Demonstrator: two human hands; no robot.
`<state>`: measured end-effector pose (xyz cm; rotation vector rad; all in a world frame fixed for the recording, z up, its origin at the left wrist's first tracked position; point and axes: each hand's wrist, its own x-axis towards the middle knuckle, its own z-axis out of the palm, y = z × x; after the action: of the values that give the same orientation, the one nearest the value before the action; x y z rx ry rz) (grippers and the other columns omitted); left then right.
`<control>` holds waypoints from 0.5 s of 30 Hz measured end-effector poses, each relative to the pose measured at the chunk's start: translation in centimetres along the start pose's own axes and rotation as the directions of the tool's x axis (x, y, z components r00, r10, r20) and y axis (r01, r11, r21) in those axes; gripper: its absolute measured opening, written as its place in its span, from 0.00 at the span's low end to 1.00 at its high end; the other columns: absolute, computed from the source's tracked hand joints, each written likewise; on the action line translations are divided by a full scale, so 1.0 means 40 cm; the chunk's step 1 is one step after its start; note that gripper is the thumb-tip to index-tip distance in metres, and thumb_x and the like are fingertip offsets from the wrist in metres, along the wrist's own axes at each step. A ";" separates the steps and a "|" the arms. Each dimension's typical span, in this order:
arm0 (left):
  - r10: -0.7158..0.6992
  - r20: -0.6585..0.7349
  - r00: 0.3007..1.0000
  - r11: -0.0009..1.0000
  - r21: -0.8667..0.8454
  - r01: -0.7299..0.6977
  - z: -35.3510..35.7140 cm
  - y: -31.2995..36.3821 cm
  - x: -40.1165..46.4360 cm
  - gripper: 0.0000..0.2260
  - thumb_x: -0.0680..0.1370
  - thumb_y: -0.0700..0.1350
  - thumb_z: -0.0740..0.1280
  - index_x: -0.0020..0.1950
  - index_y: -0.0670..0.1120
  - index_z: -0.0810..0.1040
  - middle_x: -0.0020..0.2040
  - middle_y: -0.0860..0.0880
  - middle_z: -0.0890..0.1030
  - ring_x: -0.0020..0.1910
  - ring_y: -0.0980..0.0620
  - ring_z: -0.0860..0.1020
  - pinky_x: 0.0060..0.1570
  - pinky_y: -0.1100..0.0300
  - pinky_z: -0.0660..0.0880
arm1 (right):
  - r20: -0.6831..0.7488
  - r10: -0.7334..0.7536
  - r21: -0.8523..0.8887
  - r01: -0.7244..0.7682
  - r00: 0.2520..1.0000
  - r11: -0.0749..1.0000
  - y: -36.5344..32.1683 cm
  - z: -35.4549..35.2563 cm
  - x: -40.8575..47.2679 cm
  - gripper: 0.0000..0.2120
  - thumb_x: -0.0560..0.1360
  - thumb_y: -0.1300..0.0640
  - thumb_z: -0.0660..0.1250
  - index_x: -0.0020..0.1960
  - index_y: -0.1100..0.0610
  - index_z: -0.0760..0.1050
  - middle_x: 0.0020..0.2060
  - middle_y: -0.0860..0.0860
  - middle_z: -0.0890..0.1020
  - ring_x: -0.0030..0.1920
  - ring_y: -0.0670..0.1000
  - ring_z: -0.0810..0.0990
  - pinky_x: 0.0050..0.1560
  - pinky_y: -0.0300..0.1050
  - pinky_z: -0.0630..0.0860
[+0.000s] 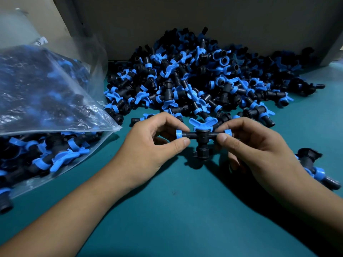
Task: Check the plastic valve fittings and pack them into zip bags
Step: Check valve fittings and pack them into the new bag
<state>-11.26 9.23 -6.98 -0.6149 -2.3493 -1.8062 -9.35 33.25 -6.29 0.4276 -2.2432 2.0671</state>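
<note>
A black plastic valve fitting (202,138) with a blue butterfly handle and blue end rings hangs just above the teal table (176,210). My left hand (154,143) pinches its left arm between thumb and fingers. My right hand (246,145) pinches its right arm the same way. Behind it lies a big heap of like fittings (200,80). At the left, clear zip bags (42,101) full of fittings are stacked.
A grey wall or box side (185,21) stands behind the heap. Two loose fittings (313,167) lie at the right edge, beside my right wrist. One more fitting (5,203) pokes out at the far left under the bags.
</note>
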 end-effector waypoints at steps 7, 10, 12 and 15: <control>-0.036 0.010 0.999 0.998 -0.045 0.036 0.001 -0.003 0.003 0.06 0.78 0.41 0.76 0.53 0.48 0.84 0.43 0.46 0.82 0.42 0.54 0.78 0.46 0.61 0.76 | 0.014 -0.027 0.009 0.027 1.000 1.000 0.008 -0.005 0.004 0.14 0.73 0.50 0.75 0.57 0.53 0.81 0.37 0.52 0.79 0.29 0.48 0.71 0.29 0.37 0.70; -0.052 0.020 0.998 0.997 -0.057 0.053 0.000 -0.006 0.004 0.04 0.78 0.46 0.75 0.51 0.49 0.84 0.42 0.46 0.84 0.40 0.53 0.79 0.45 0.60 0.77 | 0.027 -0.044 -0.006 0.044 0.999 0.999 0.005 -0.006 0.003 0.11 0.76 0.53 0.73 0.58 0.52 0.81 0.34 0.48 0.76 0.29 0.49 0.71 0.29 0.37 0.70; -0.054 0.021 0.998 0.997 -0.059 0.055 0.001 -0.008 0.003 0.06 0.78 0.49 0.72 0.49 0.48 0.82 0.39 0.47 0.84 0.38 0.52 0.80 0.43 0.61 0.78 | 0.024 -0.040 0.003 0.040 0.999 0.999 0.003 -0.004 0.002 0.11 0.76 0.55 0.73 0.58 0.53 0.81 0.34 0.49 0.75 0.28 0.49 0.70 0.29 0.37 0.71; -0.081 0.038 0.996 0.997 0.004 0.081 0.002 -0.011 0.004 0.15 0.80 0.57 0.68 0.44 0.46 0.80 0.34 0.49 0.82 0.37 0.38 0.77 0.44 0.45 0.75 | 0.020 -0.035 0.006 0.035 0.999 0.999 -0.001 0.002 0.001 0.12 0.75 0.56 0.73 0.57 0.57 0.81 0.35 0.50 0.76 0.28 0.48 0.71 0.29 0.37 0.71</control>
<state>-11.56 9.27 -7.33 -0.5665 -2.4349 -1.8395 -9.35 33.17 -6.27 0.4865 -2.2243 2.0617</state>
